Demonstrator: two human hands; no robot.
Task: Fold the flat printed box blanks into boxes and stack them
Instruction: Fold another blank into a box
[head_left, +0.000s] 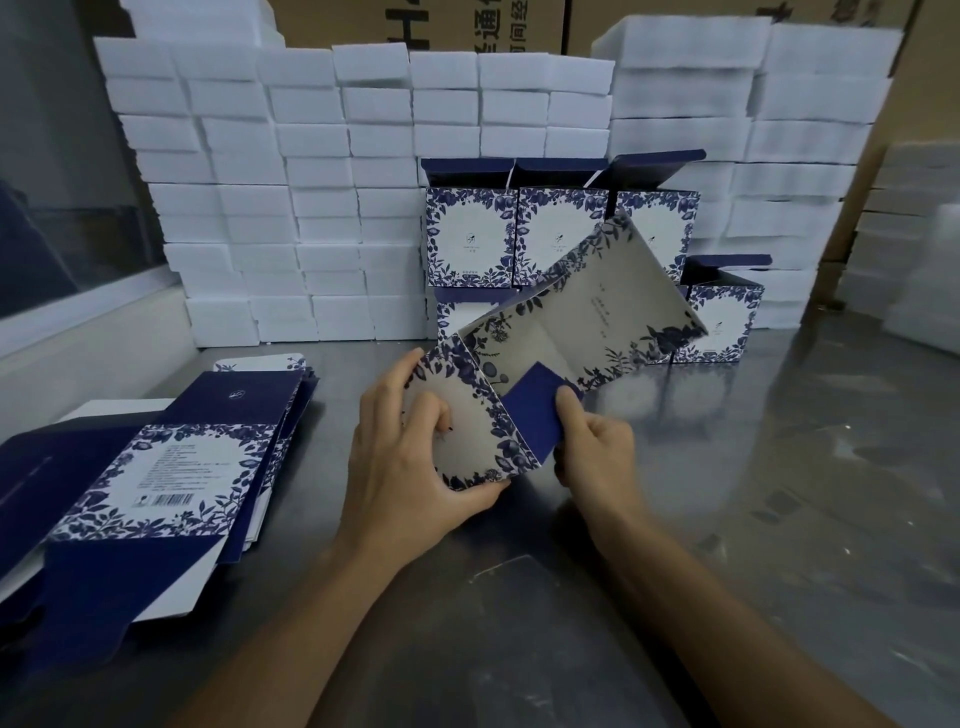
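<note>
A blue-and-white floral box blank (571, 317) is held above the table, partly opened into a tube and tilted up to the right. My left hand (410, 457) grips its near panel, fingers on the face and thumb at the lower edge. My right hand (592, 447) pinches a dark blue end flap (535, 405). A pile of flat blanks (171, 467) lies at the left. Several folded boxes (561, 234) with raised lids stand stacked at the back centre, one more box (722, 322) to their right.
White foam blocks (291, 208) are stacked in walls across the back and the right. Brown cartons (426, 21) rise behind them. The grey metal table (753, 493) stretches in front and to the right. A window ledge (83, 306) runs along the left.
</note>
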